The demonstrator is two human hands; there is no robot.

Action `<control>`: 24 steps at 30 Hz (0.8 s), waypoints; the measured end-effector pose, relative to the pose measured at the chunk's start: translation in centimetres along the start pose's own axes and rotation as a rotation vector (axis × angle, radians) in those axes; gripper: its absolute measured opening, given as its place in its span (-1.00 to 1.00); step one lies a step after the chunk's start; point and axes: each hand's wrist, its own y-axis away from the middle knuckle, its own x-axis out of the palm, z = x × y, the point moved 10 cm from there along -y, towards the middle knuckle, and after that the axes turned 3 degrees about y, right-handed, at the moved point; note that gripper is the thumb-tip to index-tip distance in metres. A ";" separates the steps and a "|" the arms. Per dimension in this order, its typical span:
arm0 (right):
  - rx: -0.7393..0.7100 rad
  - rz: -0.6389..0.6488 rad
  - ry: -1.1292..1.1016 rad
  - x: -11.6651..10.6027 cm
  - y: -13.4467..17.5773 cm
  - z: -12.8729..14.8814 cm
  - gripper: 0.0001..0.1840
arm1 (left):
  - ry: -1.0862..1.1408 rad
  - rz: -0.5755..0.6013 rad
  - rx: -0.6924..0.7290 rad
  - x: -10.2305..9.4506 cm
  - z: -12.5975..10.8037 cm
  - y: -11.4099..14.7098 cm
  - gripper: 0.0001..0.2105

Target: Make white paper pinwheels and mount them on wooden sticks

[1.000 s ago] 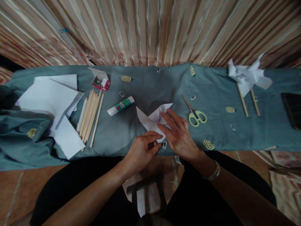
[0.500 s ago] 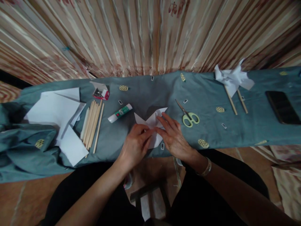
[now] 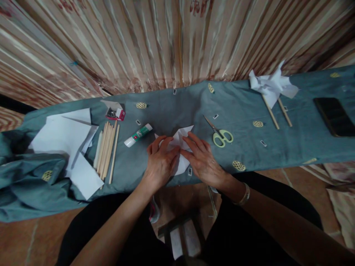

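A white sheet of paper (image 3: 181,165), cut and folded into pointed flaps, lies on the cloth in front of me. My left hand (image 3: 161,159) covers its left part, thumb and bent fingers pressed on it near the centre. From the right, my right hand (image 3: 203,157) holds a flap, with the thumb near the centre and the fingers along the fold. The thumb tips almost meet. Much of the paper's left side is hidden under my left hand. Green-handled scissors (image 3: 222,138) lie right of my hands, and a glue stick (image 3: 138,135) lies to the left.
Several wooden sticks (image 3: 107,149) lie beside a pile of white paper (image 3: 62,135) on the left. A small open box (image 3: 115,112) of metal pins or clips stands behind them. At right are paper pinwheels (image 3: 273,85) on sticks and a phone (image 3: 334,116). Curtains (image 3: 161,44) hang behind.
My left hand's fingers have spread out and moved onto the left flap. My right hand stays on the paper, its fingers slightly shifted. The whole view has tilted a little.
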 end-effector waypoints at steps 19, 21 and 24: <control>-0.006 0.015 0.050 0.1 0.2 0.0 -0.58 | -0.023 0.012 0.026 0.0 -0.2 -0.4 -0.80; -0.010 0.016 0.061 0.1 0.2 0.0 -0.57 | -0.030 0.012 0.027 0.0 -0.2 -0.4 -0.80; -0.015 0.038 0.074 0.2 0.3 0.1 -0.55 | -0.036 0.011 0.025 0.0 -0.2 -0.4 -0.81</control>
